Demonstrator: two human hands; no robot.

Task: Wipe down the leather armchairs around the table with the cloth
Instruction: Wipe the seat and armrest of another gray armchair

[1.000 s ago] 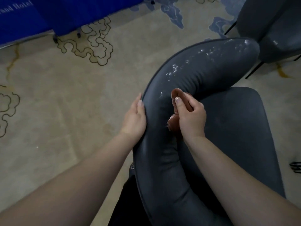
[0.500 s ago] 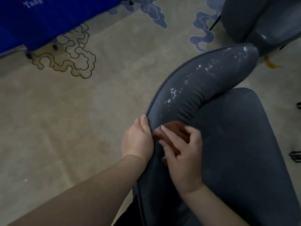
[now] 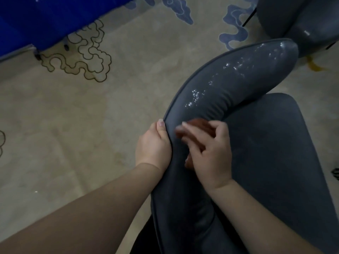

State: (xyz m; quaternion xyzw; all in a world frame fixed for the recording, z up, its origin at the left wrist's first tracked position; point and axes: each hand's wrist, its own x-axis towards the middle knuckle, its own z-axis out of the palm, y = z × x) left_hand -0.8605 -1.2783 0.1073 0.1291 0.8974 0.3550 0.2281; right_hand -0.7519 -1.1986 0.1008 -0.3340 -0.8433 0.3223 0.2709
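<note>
Your left hand [image 3: 153, 143] grips the armchair [image 3: 229, 88] backrest edge; your right hand [image 3: 207, 149] presses a brown cloth [image 3: 199, 123] against its wet leather.

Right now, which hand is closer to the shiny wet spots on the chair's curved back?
The right hand. It presses the cloth onto the curved backrest just below the wet spots. The left hand grips the backrest's outer edge, a little farther away.

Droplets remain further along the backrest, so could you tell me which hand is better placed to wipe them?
Probably the right hand: it holds the cloth on the backrest; the left hand grips its edge.
</note>
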